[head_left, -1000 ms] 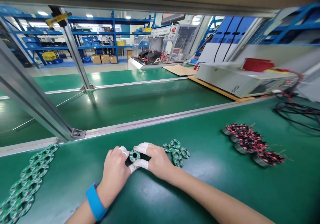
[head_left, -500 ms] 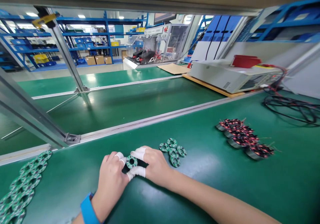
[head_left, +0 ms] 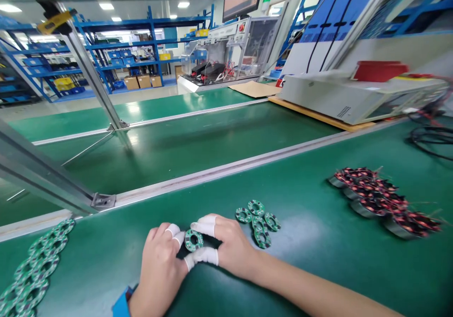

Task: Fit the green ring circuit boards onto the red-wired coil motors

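A green ring-shaped circuit board (head_left: 194, 240) is held between my two hands, low over the green bench; what is beneath it is hidden. My left hand (head_left: 163, 260) pinches its left side, with white finger cots on the fingertips and a blue band at the wrist. From the right, my right hand (head_left: 231, 248) curves thumb and forefinger around the board, also in white cots. The thumbs meet at its near edge. Just beyond my right hand lie several more ring boards (head_left: 262, 237), some overlapping.
Overlapping rows of ring boards (head_left: 42, 266) lie at the far left. Several wire-wound motor stators (head_left: 375, 198) stand at the right. A metal rail (head_left: 198, 179) crosses behind my hands, and a metal post (head_left: 46, 166) rises at left. A grey instrument (head_left: 318, 99) sits farther back.
The view has shifted, so the stators and instrument appear farther right. Both hands stay around the same board, which shows a little lower and to the right in the picture.
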Motion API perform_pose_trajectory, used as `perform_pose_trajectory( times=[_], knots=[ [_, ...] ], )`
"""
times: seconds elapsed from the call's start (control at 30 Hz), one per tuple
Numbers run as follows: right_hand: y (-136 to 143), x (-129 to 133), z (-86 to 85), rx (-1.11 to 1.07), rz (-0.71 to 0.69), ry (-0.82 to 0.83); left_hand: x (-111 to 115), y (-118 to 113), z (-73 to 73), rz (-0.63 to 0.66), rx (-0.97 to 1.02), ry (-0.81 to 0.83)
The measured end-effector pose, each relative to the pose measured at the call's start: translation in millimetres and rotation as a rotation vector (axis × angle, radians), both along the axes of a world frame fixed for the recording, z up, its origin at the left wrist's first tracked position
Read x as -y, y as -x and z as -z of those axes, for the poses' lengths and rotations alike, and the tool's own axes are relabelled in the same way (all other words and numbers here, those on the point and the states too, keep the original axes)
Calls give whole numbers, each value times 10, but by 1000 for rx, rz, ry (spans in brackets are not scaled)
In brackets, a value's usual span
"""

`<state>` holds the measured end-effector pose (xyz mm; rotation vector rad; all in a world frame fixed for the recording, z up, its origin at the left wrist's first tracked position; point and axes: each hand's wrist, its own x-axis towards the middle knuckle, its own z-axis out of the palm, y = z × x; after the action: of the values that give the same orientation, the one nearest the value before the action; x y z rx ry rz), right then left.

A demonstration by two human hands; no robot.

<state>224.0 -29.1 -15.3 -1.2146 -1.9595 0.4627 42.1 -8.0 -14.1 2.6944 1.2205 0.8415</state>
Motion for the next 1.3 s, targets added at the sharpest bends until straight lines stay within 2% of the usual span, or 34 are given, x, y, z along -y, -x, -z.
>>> perform_pose_trajectory(
  times=[0.2,0.33,0.4,0.47,0.57,0.63,0.7,0.77,0.87,0.93,1.0,1.13,1.3],
  knots=[
    [9,10,-58,-179,-19,-25,-3,-5,-33,15,-11,-21],
    [-104,-112,-144,-516,192,150,5,-9,-31,-5,-16,-15],
    [-183,-198,-168,-611,311,226,5,-9,-23,-11,-12,-4],
    [-240,-249,-188,-513,318,292,3,-8,-10,-13,-11,0],
    [-255,-217,-241,-15,191,388,1,-11,11,-8,-2,12],
    [-229,-152,-304,292,169,369,7,-16,9,6,19,30],
    [-194,-91,-384,396,187,302,15,-18,-23,16,41,72],
    [-153,-52,-460,344,191,271,19,-17,-84,13,72,189],
    [-69,-20,-503,171,161,370,3,-17,-170,-21,223,557],
    [-1,-3,-464,60,106,452,-14,-30,-176,-36,393,806],
    [57,10,-390,-30,79,477,-22,-53,-135,-38,518,938],
    [109,15,-268,-146,70,524,12,-96,-39,-42,528,926],
    [127,19,-278,-152,94,549,59,-99,-39,-73,432,808]
  ],
)
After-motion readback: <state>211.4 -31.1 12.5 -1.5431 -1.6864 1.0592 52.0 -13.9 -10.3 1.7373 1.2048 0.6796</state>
